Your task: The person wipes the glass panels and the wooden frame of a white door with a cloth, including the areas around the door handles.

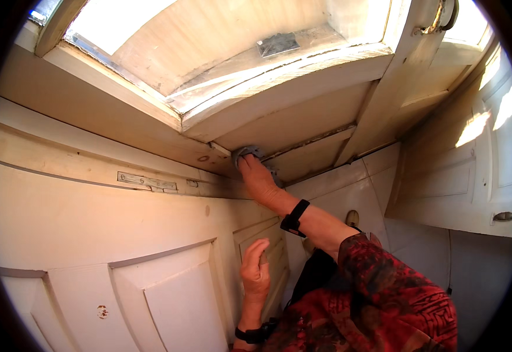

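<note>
My right hand [258, 180] is shut on a grey cloth [248, 152] and presses it into the corner at the lower left of a white panelled door [295, 114]. Part of the cloth shows beyond the far side of the hand, and the rest is hidden under the fingers. This door has a glass pane [221, 48] in its upper part. Dark grime lines the moulding [309, 140] beside the cloth. Lower down, my left hand [255, 268] is raised with half-curled fingers and holds nothing. It is in front of a white panelled wooden surface [168, 220].
A metal hinge plate [147, 181] is set in the frame at left. At top right the door carries a curved pull handle [436, 22]. Another white panelled door [449, 176] with a metal fitting [506, 216] stands at right. Pale floor [339, 198] lies below.
</note>
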`<state>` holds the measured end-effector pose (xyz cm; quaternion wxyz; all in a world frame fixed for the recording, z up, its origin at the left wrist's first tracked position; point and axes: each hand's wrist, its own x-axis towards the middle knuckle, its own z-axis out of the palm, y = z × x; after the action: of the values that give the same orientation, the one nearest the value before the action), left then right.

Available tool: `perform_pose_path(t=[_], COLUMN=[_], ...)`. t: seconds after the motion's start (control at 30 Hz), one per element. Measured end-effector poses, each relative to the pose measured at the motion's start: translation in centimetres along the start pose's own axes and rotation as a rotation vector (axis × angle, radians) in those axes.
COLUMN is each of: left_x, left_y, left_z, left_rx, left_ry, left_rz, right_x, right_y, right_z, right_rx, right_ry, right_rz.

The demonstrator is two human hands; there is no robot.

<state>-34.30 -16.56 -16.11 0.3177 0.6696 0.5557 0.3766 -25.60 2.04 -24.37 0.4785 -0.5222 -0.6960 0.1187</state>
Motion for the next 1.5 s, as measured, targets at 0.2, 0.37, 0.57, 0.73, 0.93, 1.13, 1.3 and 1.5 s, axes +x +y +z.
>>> perform_pose_path(t=[0.2, 0.37, 0.57, 0.73, 0.93, 1.13, 1.3, 1.5], left_x=[-1.2, -2.0, -1.8, -1.9, -1.2, -2.0, -1.7, -1.8], left_y=[-1.0, -1.6, -1.5, -1.9, -1.6, -2.1, -1.9, -1.7], left_z=[0.5, 0.2, 0.5, 0.6, 1.2, 1.3, 1.4, 1.1], left_rx=[-0.01, 0.02, 0.016, -0.058, -0.014, -0.046, -0.054, -0.046], left_ry=[-0.047, -0.052, -0.053, -0.029, -0.078, -0.069, -0.049, -0.013], left_rz=[-0.022, -0.039, -0.081, -0.141, -0.104, -0.12, -0.133, -0.16], right_x=[-3.8, 2.7, 4.3, 2.7, -4.4, -1.9, 3.5, 1.3], right_y=[1.7, -3.2, -4.3, -2.1, 4.9, 2.4, -1.5, 0.2], right_z=[-0.7, -3.6, -1.5, -0.6, 2.6, -1.1, -3.0, -0.7], right_rx=[0.198, 0.275, 0.054, 0.136, 0.075, 0.381, 0.357, 0.403], right_ry=[-0.063, 0.162, 0.254, 0.168, -0.119, -0.005, 0.101, 0.046], right_rz=[0.194, 0.022, -0.12, -0.169, 0.182, 0.115, 0.024, 0.118])
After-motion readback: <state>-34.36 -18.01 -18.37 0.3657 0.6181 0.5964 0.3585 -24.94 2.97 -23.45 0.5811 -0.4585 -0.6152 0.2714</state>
